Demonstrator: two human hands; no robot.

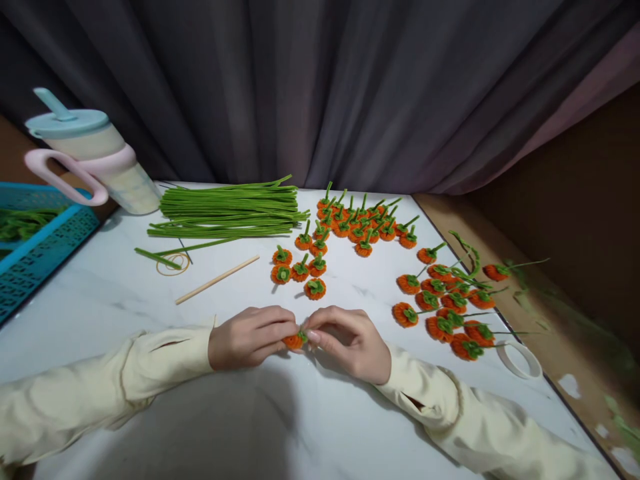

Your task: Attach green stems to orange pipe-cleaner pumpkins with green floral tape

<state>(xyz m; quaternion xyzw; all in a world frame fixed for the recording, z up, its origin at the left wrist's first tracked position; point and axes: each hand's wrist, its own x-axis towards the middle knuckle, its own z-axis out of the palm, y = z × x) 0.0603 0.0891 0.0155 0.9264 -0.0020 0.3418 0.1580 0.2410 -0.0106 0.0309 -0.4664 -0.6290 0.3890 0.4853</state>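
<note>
Between my two hands, low at the table's middle, is a small orange pipe-cleaner pumpkin with a green top. My left hand is closed around its left side. The fingertips of my right hand pinch the green part at its right. Just beyond my hands stand several finished-looking pumpkins with short green stems. A larger cluster of them sits farther back. More pumpkins with thin, long stems lie to the right of my right hand.
A bundle of green pipe cleaners lies at the back, with a wooden stick in front. At the left are a lidded tumbler and a blue basket. A white tape roll is by the right edge. A dark curtain hangs behind.
</note>
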